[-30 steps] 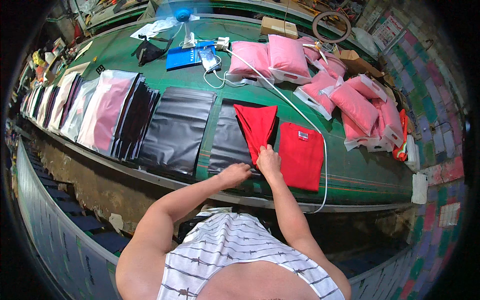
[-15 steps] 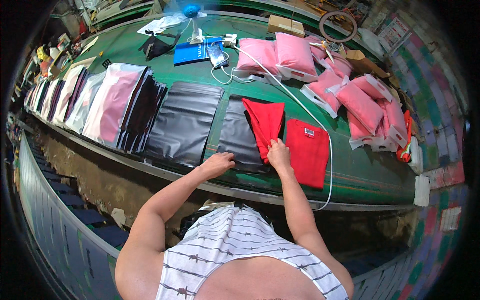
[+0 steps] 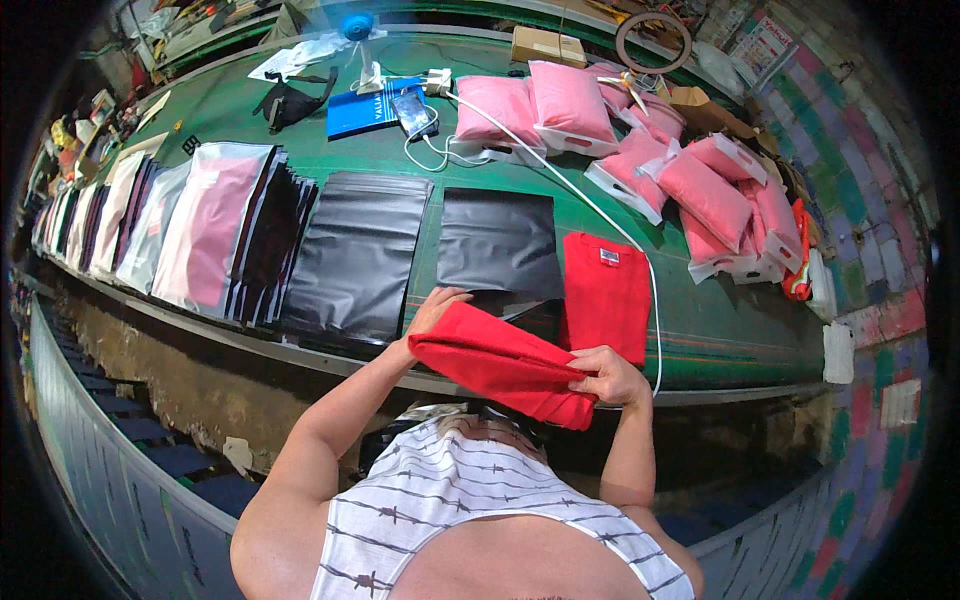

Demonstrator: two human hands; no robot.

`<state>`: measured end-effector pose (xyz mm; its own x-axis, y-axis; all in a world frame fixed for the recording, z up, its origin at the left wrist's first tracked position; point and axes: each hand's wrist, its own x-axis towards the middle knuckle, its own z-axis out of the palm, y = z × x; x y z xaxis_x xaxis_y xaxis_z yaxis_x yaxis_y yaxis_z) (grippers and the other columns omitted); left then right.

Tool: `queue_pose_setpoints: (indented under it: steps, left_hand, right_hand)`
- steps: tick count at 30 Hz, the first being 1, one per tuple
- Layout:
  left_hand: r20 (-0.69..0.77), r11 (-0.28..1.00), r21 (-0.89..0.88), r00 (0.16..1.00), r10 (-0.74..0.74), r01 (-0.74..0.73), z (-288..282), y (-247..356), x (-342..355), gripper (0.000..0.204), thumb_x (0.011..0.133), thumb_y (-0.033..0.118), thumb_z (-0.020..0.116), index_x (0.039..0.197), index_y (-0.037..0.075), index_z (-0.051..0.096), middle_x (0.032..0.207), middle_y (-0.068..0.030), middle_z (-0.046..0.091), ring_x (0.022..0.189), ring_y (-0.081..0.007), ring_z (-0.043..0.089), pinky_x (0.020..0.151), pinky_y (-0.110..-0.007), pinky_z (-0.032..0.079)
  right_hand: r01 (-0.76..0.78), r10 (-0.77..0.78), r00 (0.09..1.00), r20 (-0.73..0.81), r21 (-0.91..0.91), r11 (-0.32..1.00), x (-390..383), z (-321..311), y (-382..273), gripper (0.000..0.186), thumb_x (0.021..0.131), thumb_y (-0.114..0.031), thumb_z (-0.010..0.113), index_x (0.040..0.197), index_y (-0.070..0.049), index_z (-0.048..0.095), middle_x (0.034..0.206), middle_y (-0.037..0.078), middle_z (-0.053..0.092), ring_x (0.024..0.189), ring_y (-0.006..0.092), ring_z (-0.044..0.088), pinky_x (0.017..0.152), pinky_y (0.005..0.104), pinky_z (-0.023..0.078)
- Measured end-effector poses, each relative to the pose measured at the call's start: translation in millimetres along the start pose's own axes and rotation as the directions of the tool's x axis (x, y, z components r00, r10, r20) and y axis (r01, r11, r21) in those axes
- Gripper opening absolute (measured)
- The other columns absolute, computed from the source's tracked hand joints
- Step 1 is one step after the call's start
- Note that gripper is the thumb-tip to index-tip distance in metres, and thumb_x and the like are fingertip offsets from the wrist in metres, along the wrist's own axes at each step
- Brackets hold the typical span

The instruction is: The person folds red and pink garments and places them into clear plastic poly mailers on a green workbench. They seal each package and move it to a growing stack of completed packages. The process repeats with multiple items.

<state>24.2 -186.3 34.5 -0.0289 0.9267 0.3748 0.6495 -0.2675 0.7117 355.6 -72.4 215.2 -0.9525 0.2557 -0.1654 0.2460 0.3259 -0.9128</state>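
Observation:
A folded red garment (image 3: 505, 362) is held above the table's near edge, tilted down to the right. My right hand (image 3: 612, 377) is closed on its right end, thumb on top. The garment's left end covers part of my left hand (image 3: 438, 306), whose fingers are curled at the near left corner of a black plastic bag (image 3: 495, 240). That bag lies flat, its near edge raised and a dark gap showing below it. Right of the bag lies another folded red garment (image 3: 606, 300) with a label at its neck. To the left is a stack of black plastic bags (image 3: 355, 255).
The green table (image 3: 730, 335) carries a long row of packed garments (image 3: 215, 235) at left. Pink packages (image 3: 705, 195) are heaped at right. A white cable (image 3: 590, 215) crosses the table near a phone (image 3: 412, 112), a blue box (image 3: 360, 115) and a small blue fan (image 3: 357, 27).
My right hand has drawn the red garment off the black bag, toward me and to the right. My left hand has moved slightly up to the bag's edge, which has lifted.

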Motion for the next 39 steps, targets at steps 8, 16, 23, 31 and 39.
queue_pose_setpoints:
  steps: [8,16,23,31,39]
  left_hand:
    - [-0.129,0.992,-0.126,0.991,-0.033,0.016,-4.1,13.8,-1.8,0.063,0.063,-0.013,0.067,0.124,0.005,0.063,0.128,-0.0153,0.061,0.115,-0.0345,0.059,0.099,-0.041,0.048]
    - [0.094,0.991,0.122,0.993,-0.073,0.061,-13.7,28.7,39.7,0.067,0.056,-0.012,0.062,0.122,0.001,0.061,0.139,-0.0115,0.056,0.126,-0.0369,0.048,0.108,-0.042,0.041]
    - [0.157,0.969,0.216,0.984,0.084,-0.117,-18.4,71.8,59.3,0.078,0.060,0.009,0.083,0.132,0.005,0.055,0.156,-0.0058,0.041,0.149,-0.0344,0.028,0.118,-0.057,0.024]
    - [0.104,0.988,0.038,0.984,0.146,-0.150,-25.7,109.2,75.4,0.087,0.058,0.004,0.083,0.139,0.004,0.050,0.158,-0.0104,0.038,0.150,-0.0380,0.026,0.119,-0.059,0.022]
    - [0.039,0.981,-0.167,0.993,0.108,-0.100,-36.3,113.1,79.6,0.085,0.058,-0.013,0.063,0.141,0.003,0.050,0.158,-0.0106,0.039,0.150,-0.0370,0.025,0.121,-0.057,0.019]
  right_hand:
    - [-0.312,0.226,0.937,-0.265,-0.352,0.882,7.2,12.8,-7.0,0.026,0.081,-0.010,0.069,0.104,0.002,0.071,0.106,0.026,0.067,0.100,0.0428,0.065,0.085,0.0465,0.052]
    - [-0.352,0.090,0.888,-0.451,-0.541,0.764,29.2,46.3,-30.6,0.021,0.082,-0.011,0.065,0.098,0.000,0.070,0.095,0.023,0.066,0.087,0.0440,0.066,0.078,0.0528,0.053]
    - [-0.331,0.001,0.854,-0.520,-0.541,0.773,51.3,50.9,-46.2,0.021,0.081,-0.007,0.065,0.099,0.000,0.071,0.100,0.024,0.067,0.088,0.0428,0.067,0.079,0.0494,0.055]
    - [-0.313,-0.064,0.819,-0.570,-0.538,0.783,86.2,35.2,-39.8,0.014,0.083,-0.010,0.064,0.092,-0.001,0.069,0.094,0.021,0.068,0.085,0.0423,0.067,0.076,0.0532,0.054]
    - [-0.408,-0.005,0.823,-0.568,-0.597,0.691,111.9,25.9,-38.5,0.013,0.081,-0.010,0.063,0.087,0.001,0.067,0.093,0.022,0.067,0.087,0.0420,0.067,0.078,0.0531,0.053]
